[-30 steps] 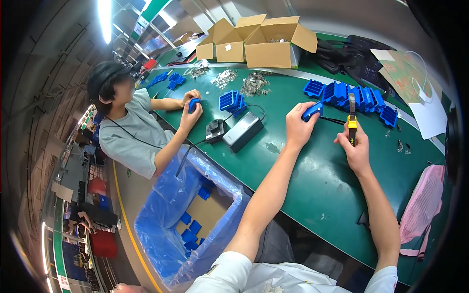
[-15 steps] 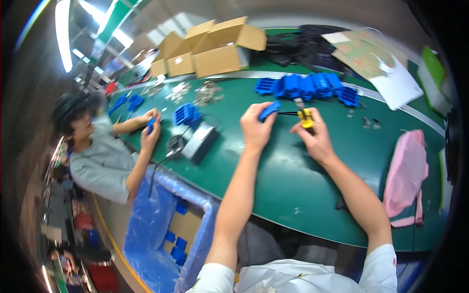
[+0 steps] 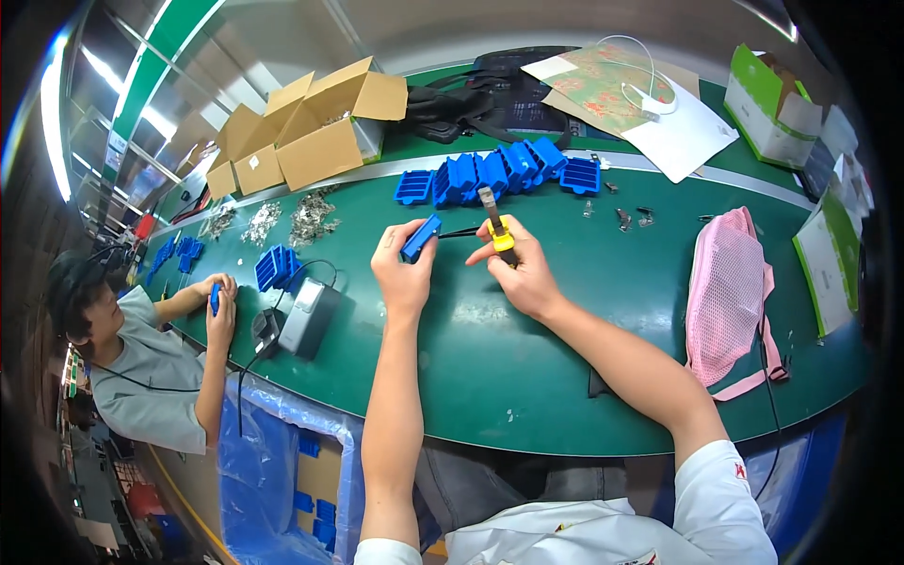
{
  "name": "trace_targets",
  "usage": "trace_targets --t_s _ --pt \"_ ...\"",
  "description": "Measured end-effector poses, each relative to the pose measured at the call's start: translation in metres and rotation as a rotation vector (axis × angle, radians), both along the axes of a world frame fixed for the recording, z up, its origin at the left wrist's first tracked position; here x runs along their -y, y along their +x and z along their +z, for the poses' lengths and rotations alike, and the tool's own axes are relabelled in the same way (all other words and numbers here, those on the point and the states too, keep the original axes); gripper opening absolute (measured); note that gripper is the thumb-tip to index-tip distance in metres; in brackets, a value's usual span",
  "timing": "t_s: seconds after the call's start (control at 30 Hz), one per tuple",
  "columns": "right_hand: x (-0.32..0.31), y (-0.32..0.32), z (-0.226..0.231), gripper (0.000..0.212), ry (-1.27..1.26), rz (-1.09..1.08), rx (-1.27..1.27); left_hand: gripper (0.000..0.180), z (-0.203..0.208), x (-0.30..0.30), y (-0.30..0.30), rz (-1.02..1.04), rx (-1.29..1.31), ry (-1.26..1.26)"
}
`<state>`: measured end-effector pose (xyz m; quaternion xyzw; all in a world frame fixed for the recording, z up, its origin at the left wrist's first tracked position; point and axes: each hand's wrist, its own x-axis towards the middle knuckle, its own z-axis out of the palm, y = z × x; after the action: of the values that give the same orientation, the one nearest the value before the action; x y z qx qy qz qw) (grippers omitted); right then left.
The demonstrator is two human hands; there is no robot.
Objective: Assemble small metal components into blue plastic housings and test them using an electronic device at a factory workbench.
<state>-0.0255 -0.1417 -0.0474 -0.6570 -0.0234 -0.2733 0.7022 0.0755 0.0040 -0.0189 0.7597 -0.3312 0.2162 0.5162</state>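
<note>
My left hand (image 3: pixel 402 273) pinches a small blue plastic tray-like piece (image 3: pixel 421 238), tilted, above the green table. A yellow-and-black hand tool (image 3: pixel 501 235) with a grey metal end pointing away is gripped in my right hand (image 3: pixel 529 278). Thin black prongs or leads stretch between the blue piece and my right hand; I cannot tell whether they belong to the tool. Beyond my hands stands a row of similar blue compartmented trays (image 3: pixel 490 174), with one blue tray (image 3: pixel 579 176) at its right end.
On the left, a co-worker's hands (image 3: pixel 221 306) hold a blue piece. Near them are a grey box-shaped device (image 3: pixel 309 318) with cables and piles of metal parts (image 3: pixel 311 217). Cardboard boxes (image 3: pixel 320 155) stand behind. A pink mesh bag (image 3: pixel 725 287) lies right; a blue-lined bin (image 3: pixel 273 471) sits below the table's edge.
The view has swung to the right, so the table and objects appear farther left. My hands keep nearly the same pose with the blue piece and the tool. The co-worker's hands are closer together.
</note>
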Motion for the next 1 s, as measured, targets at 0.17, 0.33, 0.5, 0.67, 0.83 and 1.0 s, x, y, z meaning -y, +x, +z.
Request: trace_targets --t_s 0.17,0.33,0.5,0.67,0.83,1.0 --pt "0.001 -0.006 0.009 0.013 -0.09 0.017 -0.072 0.022 0.003 0.001 -0.004 -0.002 0.005 0.008" --pt "0.002 -0.009 0.012 0.013 -0.264 -0.108 0.017 0.025 0.008 0.007 -0.013 -0.037 0.011 -0.037" --pt "-0.003 -0.008 0.029 0.017 -0.123 0.182 -0.279 0.026 0.014 0.0 -0.01 0.045 0.121 -0.076" --pt "-0.007 -0.006 0.035 0.017 -0.267 0.307 -0.472 0.025 0.018 -0.009 -0.003 0.157 0.158 -0.089" --pt "-0.008 -0.011 0.044 0.01 -0.246 0.485 -0.559 0.027 0.018 -0.016 0.0 0.17 0.168 -0.074" --pt "-0.006 -0.01 0.044 0.008 -0.314 0.448 -0.459 0.029 0.021 -0.012 -0.005 0.135 0.183 -0.125"
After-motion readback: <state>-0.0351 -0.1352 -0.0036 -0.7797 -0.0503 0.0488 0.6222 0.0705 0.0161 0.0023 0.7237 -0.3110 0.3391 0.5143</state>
